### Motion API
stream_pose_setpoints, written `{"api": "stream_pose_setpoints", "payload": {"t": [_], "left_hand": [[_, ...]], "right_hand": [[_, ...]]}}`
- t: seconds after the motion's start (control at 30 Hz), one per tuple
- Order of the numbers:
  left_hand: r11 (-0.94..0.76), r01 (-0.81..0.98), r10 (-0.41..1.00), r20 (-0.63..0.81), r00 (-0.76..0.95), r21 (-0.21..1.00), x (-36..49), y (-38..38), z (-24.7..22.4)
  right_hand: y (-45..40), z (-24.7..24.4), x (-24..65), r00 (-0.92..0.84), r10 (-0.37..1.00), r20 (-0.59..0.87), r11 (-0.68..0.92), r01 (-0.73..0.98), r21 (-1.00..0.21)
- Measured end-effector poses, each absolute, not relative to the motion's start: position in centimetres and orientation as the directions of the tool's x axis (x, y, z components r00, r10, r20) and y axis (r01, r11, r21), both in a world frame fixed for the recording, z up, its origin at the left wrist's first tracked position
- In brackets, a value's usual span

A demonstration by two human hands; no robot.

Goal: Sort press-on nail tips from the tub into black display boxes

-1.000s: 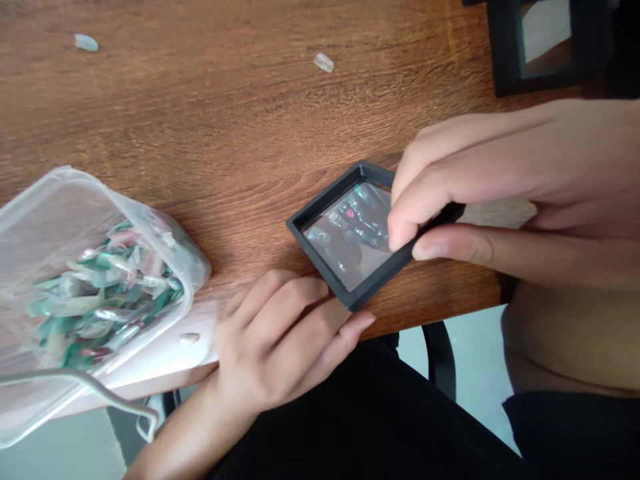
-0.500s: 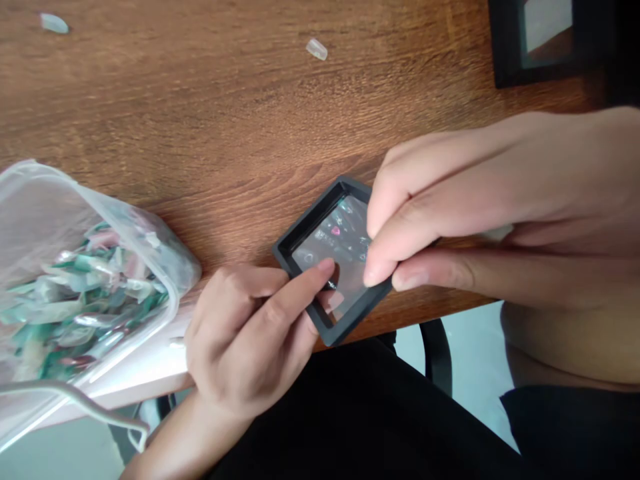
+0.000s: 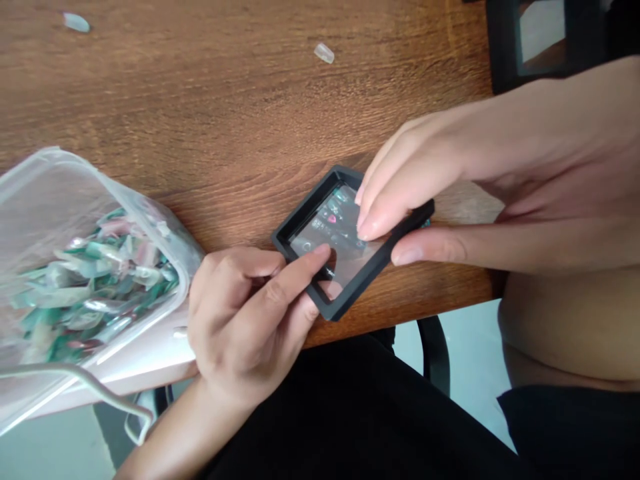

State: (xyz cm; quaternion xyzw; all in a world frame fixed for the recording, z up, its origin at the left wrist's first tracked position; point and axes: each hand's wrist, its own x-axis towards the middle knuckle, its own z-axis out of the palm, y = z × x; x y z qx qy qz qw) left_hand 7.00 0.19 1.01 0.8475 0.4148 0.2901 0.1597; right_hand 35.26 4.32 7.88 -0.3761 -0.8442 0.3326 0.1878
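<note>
A small black display frame [image 3: 345, 309] with a clear film pane is tilted over the table's front edge. Small shiny pieces and a pink gem [image 3: 332, 219] show in the pane. My left hand [image 3: 250, 320] grips the frame's lower left side, its index finger lying on the film and the thumb partly hidden beneath. From the right, my right hand [image 3: 440, 180] reaches across the opposite rim. Its fingertips rest on the film while the thumb presses the outer edge, so the rim sits between them.
A clear plastic bin [image 3: 183, 267] full of green, pink and clear nail tips [image 3: 95, 283] stands at left, with a white cable [image 3: 95, 383] across its front. Two loose nail tips, one pale [image 3: 77, 22] and one clear [image 3: 324, 53], lie on the wooden table. Another black frame [image 3: 503, 50] sits at upper right.
My right hand's fingers have spread away from its thumb and shifted slightly up and left over the film. The frame has risen a little in view; my left hand keeps its hold.
</note>
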Motion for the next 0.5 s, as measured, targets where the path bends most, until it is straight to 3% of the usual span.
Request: {"api": "stream_pose_setpoints", "payload": {"t": [0.13, 0.2, 0.27, 0.37, 0.5], "left_hand": [[-0.617, 0.579, 0.786, 0.376, 0.491, 0.533, 7.0, 0.5, 0.8], [-0.627, 0.57, 0.778, 0.389, 0.493, 0.531, 7.0, 0.6, 0.7], [-0.637, 0.561, 0.769, 0.393, 0.504, 0.529, 7.1, 0.7, 0.8], [-0.641, 0.543, 0.764, 0.382, 0.521, 0.542, 7.1, 0.9, 0.8], [-0.64, 0.525, 0.761, 0.371, 0.531, 0.561, 7.2, 1.0, 0.8]], "right_hand": [[3.9, 8.1, 35.4, -0.629, 0.767, 0.126, 0.537, 0.523, -0.661], [2.8, 7.6, 35.6, -0.55, 0.822, 0.147, 0.49, 0.551, -0.676], [1.3, 6.4, 36.3, -0.409, 0.875, 0.259, 0.465, 0.559, -0.687], [-1.1, 3.6, 37.8, -0.258, 0.82, 0.511, 0.546, 0.623, -0.561], [-3.4, 0.7, 39.2, -0.249, 0.835, 0.49, 0.474, 0.777, -0.414]]}}
